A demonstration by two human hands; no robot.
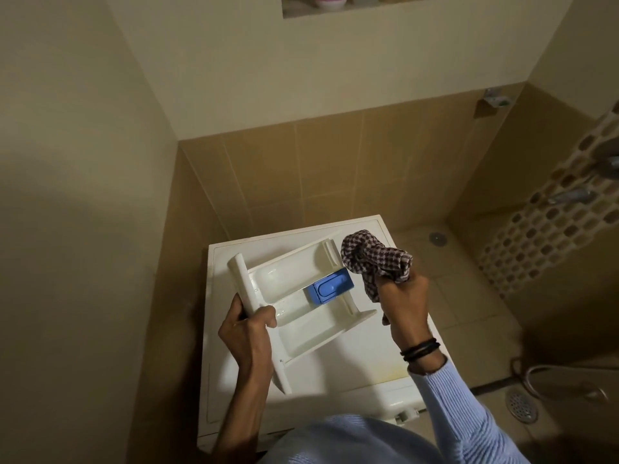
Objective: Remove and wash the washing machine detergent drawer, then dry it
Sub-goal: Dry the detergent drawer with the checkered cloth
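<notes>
Head view. The white detergent drawer [306, 336] lies slantwise over the top of the washing machine [371, 366]; whether it rests on that surface cannot be told. The left hand [246, 329] grips the drawer's front panel, fingers curled round its edge. The right hand [403, 306], just beside the drawer's rear end, clutches a bunched checked cloth [375, 259] above and right of the blue insert [331, 289]. Black bands [420, 349] circle the right wrist.
</notes>
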